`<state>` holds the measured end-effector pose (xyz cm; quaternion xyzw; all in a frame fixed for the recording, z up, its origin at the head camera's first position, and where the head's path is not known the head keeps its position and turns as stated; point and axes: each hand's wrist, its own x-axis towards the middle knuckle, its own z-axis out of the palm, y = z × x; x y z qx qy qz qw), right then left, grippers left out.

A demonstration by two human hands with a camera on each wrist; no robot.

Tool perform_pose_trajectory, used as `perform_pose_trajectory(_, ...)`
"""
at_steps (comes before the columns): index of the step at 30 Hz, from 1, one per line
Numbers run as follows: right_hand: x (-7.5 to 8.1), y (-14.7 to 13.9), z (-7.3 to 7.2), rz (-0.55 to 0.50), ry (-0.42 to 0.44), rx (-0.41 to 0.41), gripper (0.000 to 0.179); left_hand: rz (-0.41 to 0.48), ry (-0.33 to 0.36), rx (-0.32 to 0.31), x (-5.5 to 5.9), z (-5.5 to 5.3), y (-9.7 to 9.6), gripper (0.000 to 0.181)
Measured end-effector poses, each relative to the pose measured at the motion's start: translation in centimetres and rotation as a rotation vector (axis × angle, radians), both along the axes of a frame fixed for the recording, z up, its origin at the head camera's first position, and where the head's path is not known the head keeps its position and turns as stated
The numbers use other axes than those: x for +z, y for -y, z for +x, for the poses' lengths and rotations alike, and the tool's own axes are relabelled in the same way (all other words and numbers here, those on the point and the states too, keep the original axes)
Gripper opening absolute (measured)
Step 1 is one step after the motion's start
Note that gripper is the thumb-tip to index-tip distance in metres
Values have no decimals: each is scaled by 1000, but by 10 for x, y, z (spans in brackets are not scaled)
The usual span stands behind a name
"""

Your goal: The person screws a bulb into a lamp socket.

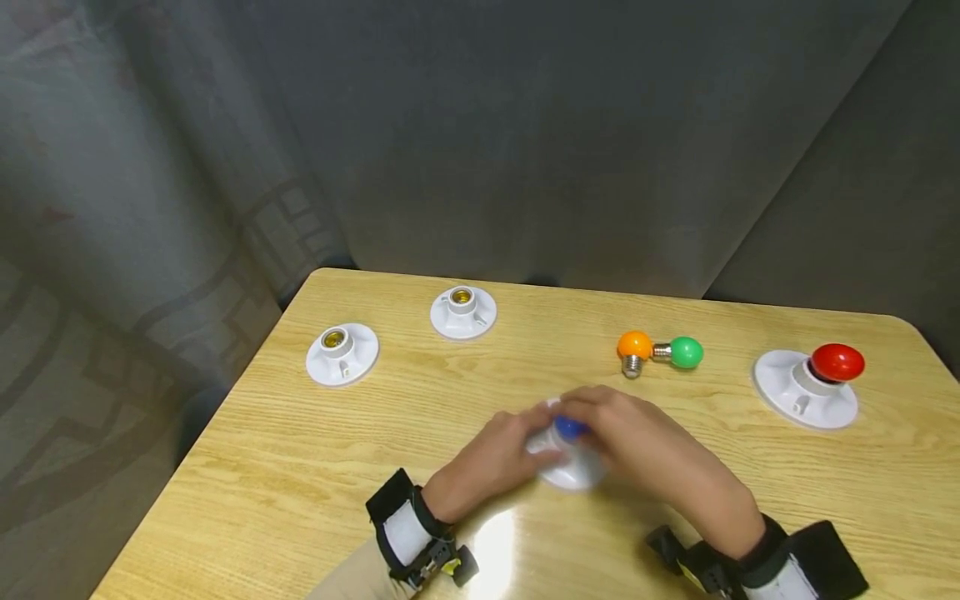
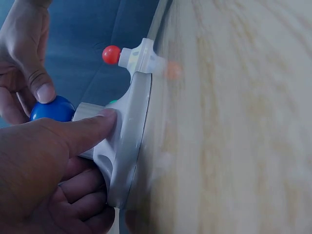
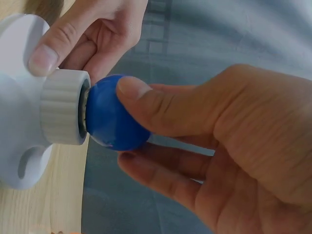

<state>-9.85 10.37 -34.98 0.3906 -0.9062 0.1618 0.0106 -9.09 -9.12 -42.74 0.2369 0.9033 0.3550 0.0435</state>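
Observation:
My right hand (image 1: 626,429) pinches a blue light bulb (image 3: 114,114) between thumb and fingers. The bulb's metal base sits in the mouth of a white lamp holder (image 3: 63,107), with a sliver of metal showing at the collar. Gripping that holder from the left is my left hand (image 1: 498,454), its thumb (image 2: 95,129) across the socket collar and flange and its other fingers curled below. In the head view both hands partly cover the bulb and holder.
An orange bulb (image 1: 635,345) and a green bulb (image 1: 686,352) lie side by side behind the hands. At right, a red bulb (image 1: 837,363) sits in another white holder (image 1: 780,383). Two bulbless holders stand at left (image 1: 360,354) and back (image 1: 480,321).

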Motion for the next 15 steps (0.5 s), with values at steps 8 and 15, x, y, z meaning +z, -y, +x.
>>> perform_pose_trajectory(8, 0, 3, 1, 6, -32, -34, 42, -7, 8, 0, -1, 0, 0, 58)
perform_pose_trajectory(15, -1, 4, 1, 1, -36, -20, 34, 7, 5, -8, -1, 0, 0, 58)
